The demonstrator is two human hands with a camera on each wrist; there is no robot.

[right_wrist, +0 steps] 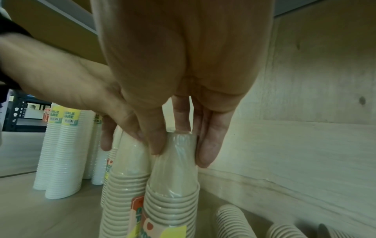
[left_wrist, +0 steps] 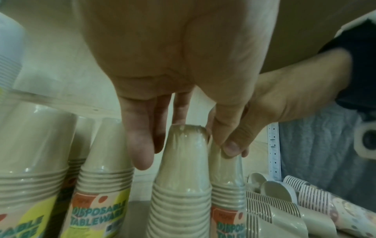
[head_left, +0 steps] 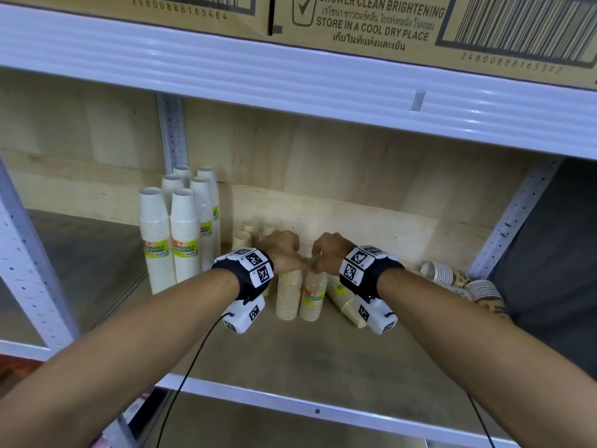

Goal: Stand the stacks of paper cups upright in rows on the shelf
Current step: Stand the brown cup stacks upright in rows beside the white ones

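Observation:
Two beige paper-cup stacks in clear wrap stand upright side by side on the shelf board [head_left: 290,357]. My left hand [head_left: 287,253] grips the top of the left stack [head_left: 288,295] from above, fingers and thumb hanging down around it [left_wrist: 181,185]. My right hand [head_left: 326,255] holds the top of the right, labelled stack [head_left: 312,295] between thumb and fingers [right_wrist: 175,185]. The two hands touch at the thumbs. Each wrist view shows the other hand on the neighbouring stack.
Taller white cup stacks [head_left: 168,234] stand in rows at the left. More beige stacks [head_left: 245,234] stand behind my left hand. A beige stack [head_left: 345,302] and patterned stacks [head_left: 452,276] lie on their sides at the right. The upper shelf beam [head_left: 290,82] hangs close overhead.

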